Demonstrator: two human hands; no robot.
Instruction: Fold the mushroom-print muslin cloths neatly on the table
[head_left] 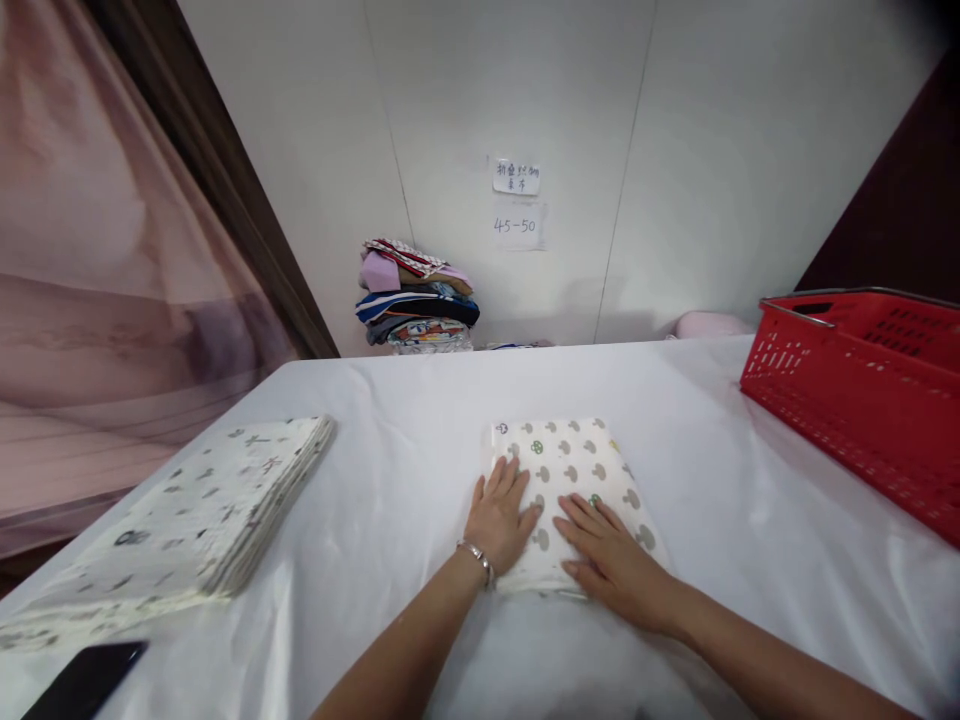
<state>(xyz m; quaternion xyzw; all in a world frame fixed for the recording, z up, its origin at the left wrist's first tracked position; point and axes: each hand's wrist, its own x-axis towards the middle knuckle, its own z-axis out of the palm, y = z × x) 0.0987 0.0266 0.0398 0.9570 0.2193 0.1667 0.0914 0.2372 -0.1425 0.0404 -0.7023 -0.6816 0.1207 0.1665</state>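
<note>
A small folded white cloth with grey and green mushroom prints (577, 465) lies on the white-covered table (420, 420) in front of me. My left hand (501, 517), with a silver bracelet on the wrist, lies flat on the cloth's near left part, fingers stretched out. My right hand (611, 555) lies flat on its near right part, fingers also extended. Both palms press down on the cloth; neither hand grips anything.
A stack of folded patterned white cloths (195, 515) sits at the table's left. A dark phone (82, 680) lies at the near left corner. A red plastic basket (862, 390) stands at the right. Folded colourful clothes (416, 300) are piled by the wall behind.
</note>
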